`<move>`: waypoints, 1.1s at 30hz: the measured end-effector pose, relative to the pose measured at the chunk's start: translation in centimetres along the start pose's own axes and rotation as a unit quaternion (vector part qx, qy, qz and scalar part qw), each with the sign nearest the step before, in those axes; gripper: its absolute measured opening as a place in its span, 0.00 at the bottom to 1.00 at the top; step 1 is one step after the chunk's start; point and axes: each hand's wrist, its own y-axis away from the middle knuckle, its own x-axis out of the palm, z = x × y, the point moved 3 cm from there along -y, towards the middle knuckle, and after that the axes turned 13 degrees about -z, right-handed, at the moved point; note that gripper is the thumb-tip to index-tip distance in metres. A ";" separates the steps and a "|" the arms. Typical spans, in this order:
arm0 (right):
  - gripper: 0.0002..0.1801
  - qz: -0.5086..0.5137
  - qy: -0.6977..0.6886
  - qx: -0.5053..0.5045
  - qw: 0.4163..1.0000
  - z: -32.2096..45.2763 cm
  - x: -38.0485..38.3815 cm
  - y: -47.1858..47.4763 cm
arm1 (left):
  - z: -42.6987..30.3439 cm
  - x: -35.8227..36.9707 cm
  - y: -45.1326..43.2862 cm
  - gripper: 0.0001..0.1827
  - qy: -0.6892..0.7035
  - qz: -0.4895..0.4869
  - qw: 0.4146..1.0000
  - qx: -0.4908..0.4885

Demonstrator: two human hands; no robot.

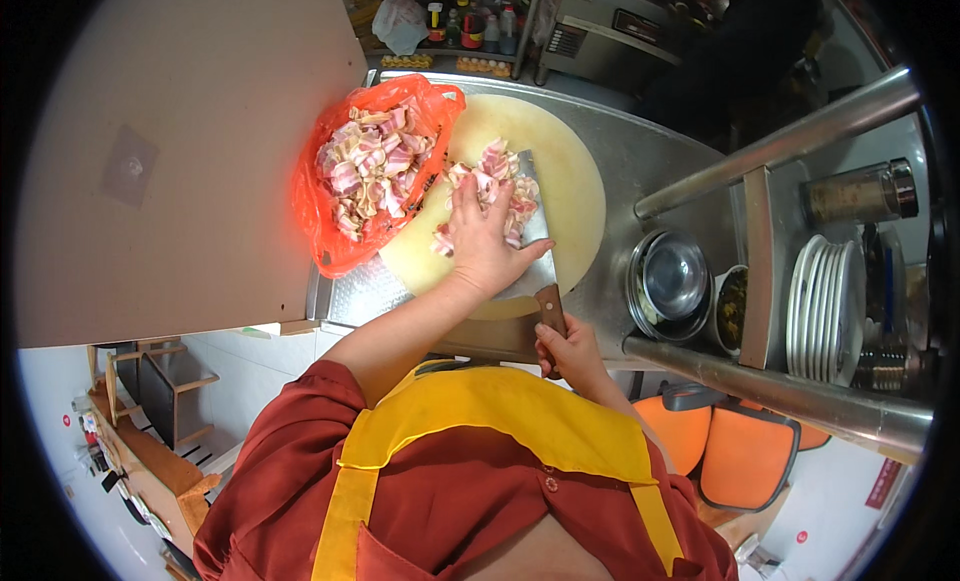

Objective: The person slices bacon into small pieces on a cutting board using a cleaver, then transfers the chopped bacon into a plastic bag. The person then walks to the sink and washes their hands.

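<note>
My right hand (574, 352) grips the wooden handle (551, 311) of a cleaver. The cleaver's wide blade (538, 232) lies roughly flat over a round, pale chopping board (574, 168). Sliced, streaky pork (495, 161) sits on and beside the blade, part of it hidden under my left hand (484, 240). That hand rests palm down on the slices, fingers spread, its thumb reaching across the blade. Left of it, an open red plastic bag (311, 198) full of similar pork slices (379, 161) overlaps the board's edge.
The board stands on a metal worktop (622, 161). A tall panel (187, 168) borders it on the left. To the right, a metal-tube rack (780, 183) holds stacked plates (825, 311) and a jar (859, 191), near metal bowls (671, 277). A person in dark clothing (750, 48) is beyond the worktop.
</note>
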 end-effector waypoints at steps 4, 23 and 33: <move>0.11 -0.006 0.001 -0.015 1.000 -0.4 -0.7 1.1 | -0.9 -0.1 0.5 0.49 0.041 -0.017 0.999 0.016; 0.08 0.094 0.034 -0.062 0.993 8.7 8.6 3.9 | 1.4 -12.2 -7.0 0.38 -0.055 -0.105 0.993 0.027; 0.09 0.125 -0.023 0.043 0.991 9.5 12.7 2.3 | 8.4 -12.0 -10.1 0.25 -0.156 -0.062 0.986 0.006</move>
